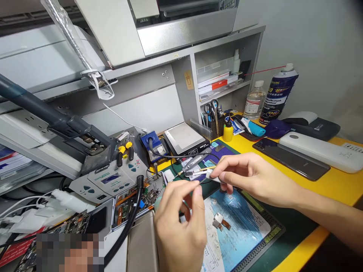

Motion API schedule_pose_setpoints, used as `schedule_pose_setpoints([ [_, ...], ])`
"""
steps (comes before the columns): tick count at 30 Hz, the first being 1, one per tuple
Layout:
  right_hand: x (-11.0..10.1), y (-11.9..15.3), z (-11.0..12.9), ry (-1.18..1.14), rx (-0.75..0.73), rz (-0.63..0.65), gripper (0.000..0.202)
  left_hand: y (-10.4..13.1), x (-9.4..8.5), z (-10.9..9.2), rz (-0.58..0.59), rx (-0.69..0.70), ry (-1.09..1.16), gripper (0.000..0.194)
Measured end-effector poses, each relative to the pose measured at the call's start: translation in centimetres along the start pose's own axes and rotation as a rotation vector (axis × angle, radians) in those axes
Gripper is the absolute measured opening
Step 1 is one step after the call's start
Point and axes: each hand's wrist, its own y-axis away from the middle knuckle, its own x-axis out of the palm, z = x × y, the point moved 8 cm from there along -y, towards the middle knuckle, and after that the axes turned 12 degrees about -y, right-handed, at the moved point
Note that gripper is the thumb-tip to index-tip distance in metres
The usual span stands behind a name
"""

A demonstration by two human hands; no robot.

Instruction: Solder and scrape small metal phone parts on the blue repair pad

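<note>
My right hand comes in from the right and pinches a small pale flat piece between thumb and fingers. Close to it, at the lower middle, my left hand has its thumb and forefinger drawn together. What sits between those fingertips, if anything, is too small to make out. Below my right hand, a small camera module with brown flex connectors lies on a blue and white printed sheet. Behind the fingers rest a grey soldering iron and a small black-bristled brush.
At the left stand a grey control unit, a tray of phone parts and a thick black cable. A dark phone, a white power bank and a spray can are on the right. A yellow bottle stands behind.
</note>
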Motion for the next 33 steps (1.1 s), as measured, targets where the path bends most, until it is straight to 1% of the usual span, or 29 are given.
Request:
schedule_pose_setpoints([
  [1, 0.0, 0.0, -0.1, -0.017, 0.015, 0.014, 0.016, 0.4, -0.6, -1.4, -0.091, 0.201, -0.122, 0.015],
  [2, 0.1, 0.0, -0.2, -0.045, 0.029, 0.031, 0.016, 1.0, -0.9, -2.4, -0.173, 0.345, -0.246, 0.025],
  [3, 0.1, 0.0, -0.3, -0.077, 0.043, 0.053, 0.015, 1.5, -1.0, -3.0, -0.22, 0.465, -0.366, 0.033],
  [4, 0.1, 0.0, -0.4, -0.113, 0.055, 0.074, 0.015, 2.0, -0.8, -3.4, -0.244, 0.561, -0.469, 0.037],
  [6, 0.2, 0.0, -0.3, -0.188, 0.073, 0.123, 0.016, 2.7, -0.4, -3.9, -0.255, 0.72, -0.608, 0.039],
  [7, 0.3, 0.0, -0.2, -0.227, 0.078, 0.15, 0.017, 2.9, -0.5, -4.0, -0.271, 0.763, -0.647, 0.038],
  [10, 0.5, 0.1, -0.1, -0.287, 0.082, 0.213, 0.019, 2.9, -0.6, -3.9, -0.288, 0.811, -0.71, 0.043],
  [12, 0.6, 0.2, -0.1, -0.255, 0.081, 0.22, 0.018, 2.8, -0.6, -3.9, -0.285, 0.825, -0.719, 0.044],
  [14, 0.6, 0.3, -0.2, -0.197, 0.085, 0.201, 0.016, 2.8, -0.4, -4.2, -0.284, 0.822, -0.688, 0.044],
  [15, 0.6, 0.4, -0.2, -0.172, 0.082, 0.183, 0.016, 2.7, -0.5, -4.3, -0.284, 0.78, -0.645, 0.044],
  [16, 0.6, 0.4, -0.1, -0.152, 0.074, 0.161, 0.016, 2.5, -0.7, -4.2, -0.284, 0.706, -0.572, 0.043],
  [17, 0.6, 0.5, 0.0, -0.135, 0.062, 0.138, 0.017, 2.0, -1.0, -3.8, -0.28, 0.561, -0.47, 0.043],
  [18, 0.6, 0.5, 0.1, -0.125, 0.05, 0.115, 0.017, 1.4, -1.1, -2.8, -0.24, 0.365, -0.346, 0.043],
  [20, 0.7, 0.6, 0.3, -0.122, 0.037, 0.089, 0.018, 0.9, -0.6, -0.5, -0.13, -0.024, -0.051, 0.037],
  [21, 0.8, 0.7, 0.3, -0.122, 0.036, 0.08, 0.018, 1.0, 0.1, 0.5, -0.056, -0.193, 0.084, 0.035],
  [22, 0.9, 0.7, 0.3, -0.112, 0.036, 0.075, 0.018, 1.2, 0.9, 1.2, 0.022, -0.338, 0.196, 0.034],
  [23, 1.1, 0.7, 0.3, -0.096, 0.035, 0.073, 0.019, 1.4, 1.5, 1.7, 0.098, -0.452, 0.284, 0.035],
  [24, 1.2, 0.7, 0.3, -0.076, 0.031, 0.072, 0.019, 1.6, 2.1, 1.9, 0.166, -0.534, 0.345, 0.036],
  [25, 1.4, 0.7, 0.2, -0.057, 0.03, 0.075, 0.02, 1.7, 2.4, 2.0, 0.216, -0.587, 0.382, 0.036],
  [27, 1.7, 0.7, 0.0, -0.042, 0.038, 0.084, 0.021, 1.6, 2.6, 2.1, 0.272, -0.635, 0.41, 0.036],
  [33, 2.2, 1.0, -0.5, -0.048, 0.078, 0.118, 0.019, 1.3, 2.2, 2.4, 0.271, -0.64, 0.391, 0.036],
])
